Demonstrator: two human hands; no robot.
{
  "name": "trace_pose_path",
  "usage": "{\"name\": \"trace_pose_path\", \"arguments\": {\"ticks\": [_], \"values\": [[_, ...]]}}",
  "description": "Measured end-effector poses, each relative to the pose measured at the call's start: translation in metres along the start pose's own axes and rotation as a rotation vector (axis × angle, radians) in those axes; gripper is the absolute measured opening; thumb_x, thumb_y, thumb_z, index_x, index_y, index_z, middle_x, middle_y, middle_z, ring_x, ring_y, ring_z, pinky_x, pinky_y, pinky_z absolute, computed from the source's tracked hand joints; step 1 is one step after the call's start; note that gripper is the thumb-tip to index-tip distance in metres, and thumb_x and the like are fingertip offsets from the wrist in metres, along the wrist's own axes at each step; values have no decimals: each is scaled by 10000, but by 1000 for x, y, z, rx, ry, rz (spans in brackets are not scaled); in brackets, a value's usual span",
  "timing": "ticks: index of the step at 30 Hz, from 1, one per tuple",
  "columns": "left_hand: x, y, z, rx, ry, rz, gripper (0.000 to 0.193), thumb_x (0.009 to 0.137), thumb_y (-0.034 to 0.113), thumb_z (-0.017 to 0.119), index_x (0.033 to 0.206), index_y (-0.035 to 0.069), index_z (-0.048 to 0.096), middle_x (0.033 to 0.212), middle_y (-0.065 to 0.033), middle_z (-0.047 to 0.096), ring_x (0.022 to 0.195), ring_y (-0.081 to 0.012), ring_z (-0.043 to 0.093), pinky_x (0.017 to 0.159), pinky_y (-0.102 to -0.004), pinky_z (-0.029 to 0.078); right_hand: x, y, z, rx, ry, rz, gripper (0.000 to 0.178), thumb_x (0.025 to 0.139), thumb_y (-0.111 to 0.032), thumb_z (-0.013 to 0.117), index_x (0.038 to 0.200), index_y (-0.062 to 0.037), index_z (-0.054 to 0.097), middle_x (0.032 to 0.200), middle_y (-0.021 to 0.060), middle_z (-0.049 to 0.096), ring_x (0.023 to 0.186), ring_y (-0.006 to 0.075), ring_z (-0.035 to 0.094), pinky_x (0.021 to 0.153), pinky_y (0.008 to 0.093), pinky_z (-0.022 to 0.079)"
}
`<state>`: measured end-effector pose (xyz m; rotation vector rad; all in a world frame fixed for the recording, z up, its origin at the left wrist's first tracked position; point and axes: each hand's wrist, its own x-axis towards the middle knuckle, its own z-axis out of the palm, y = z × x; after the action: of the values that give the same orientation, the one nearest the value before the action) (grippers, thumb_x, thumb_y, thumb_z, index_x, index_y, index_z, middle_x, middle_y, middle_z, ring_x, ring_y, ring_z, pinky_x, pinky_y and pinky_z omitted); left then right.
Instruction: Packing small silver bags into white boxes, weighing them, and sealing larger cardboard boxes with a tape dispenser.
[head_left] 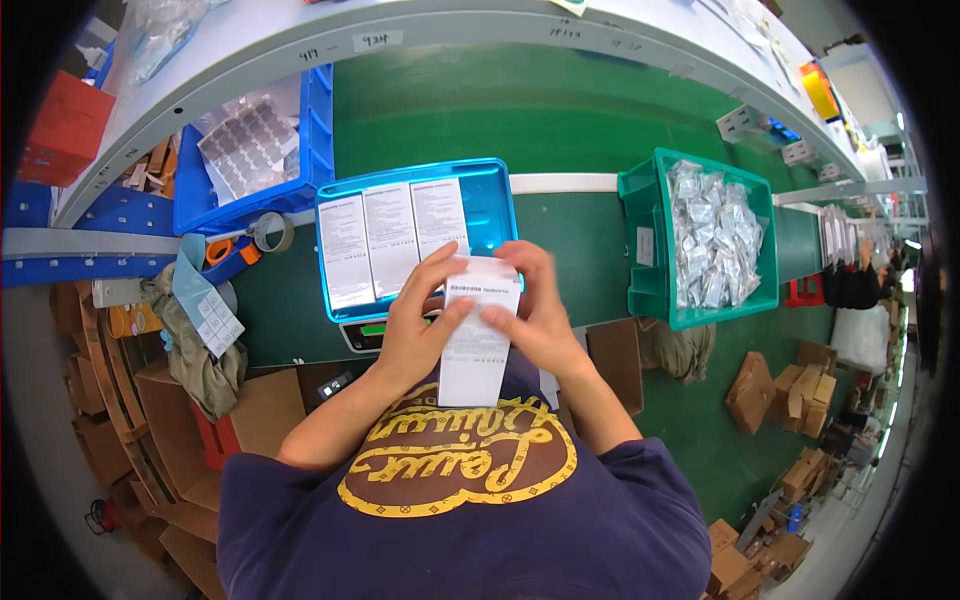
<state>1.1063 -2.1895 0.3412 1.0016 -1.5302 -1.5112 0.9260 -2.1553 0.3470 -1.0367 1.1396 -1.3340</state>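
Between both hands I hold a white printed box (474,365), upright in front of my chest, its top end toward the bench. My left hand (428,305) grips its left side, thumb on the printed face. My right hand (532,310) is closed round the right side near the top, its fingers slightly blurred. Just beyond, a shiny blue tray (490,200) holds three similar white boxes (388,235) lying side by side in its left and middle part. Under the tray's front edge shows a scale with a green display (372,329).
A green crate (652,300) of small clear packets (715,235) stands at the right. To the left are a blue bin (320,130) with printed sheets, a tape roll (273,232) and a hanging label sheet (205,300). A shelf beam (440,28) crosses above; open cartons (270,410) flank me.
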Motion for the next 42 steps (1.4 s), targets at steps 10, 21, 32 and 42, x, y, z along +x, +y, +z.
{"name": "trace_pose_path", "arguments": {"ticks": [10, 21, 32, 42], "values": [[34, -72, -68, 1279, -94, 295, 705, 873, 438, 652, 1464, 115, 442, 1569, -189, 297, 1460, -422, 216, 1166, -594, 133, 155, 131, -59, -452, 228, 19, 368, 978, -292, 594, 1273, -72, 593, 1173, 130, 682, 1032, 188, 646, 853, 315, 498], [41, -46, -70, 1147, -31, 242, 518, 821, 166, 719, 1302, 71, 551, 1466, -189, 431, 1424, -412, 309, 1172, -548, 162, 107, 15, -235, -630, 966, -202, 189, 895, -86, 601, 1068, -64, 674, 963, 120, 711, 937, 218, 686, 836, 329, 528], [234, 145, 71, 947, -25, 1353, 235, 954, 85, 567, 1161, -24, 548, 1237, -242, 563, 1159, -435, 570, 1031, -558, 442, 31, 24, -472, -1237, 670, 163, 394, 887, -278, 673, 1229, -93, 612, 1050, 172, 651, 984, 321, 649, 860, 401, 503], [319, 172, 165, 1825, -58, 1317, 592, 896, 242, 671, 1437, 138, 455, 1485, -190, 438, 1389, -437, 372, 1092, -582, 343, 222, -18, -580, -669, 973, -107, 361, 886, -292, 673, 1144, -59, 575, 1044, 72, 658, 918, 198, 666, 784, 349, 519]]}}
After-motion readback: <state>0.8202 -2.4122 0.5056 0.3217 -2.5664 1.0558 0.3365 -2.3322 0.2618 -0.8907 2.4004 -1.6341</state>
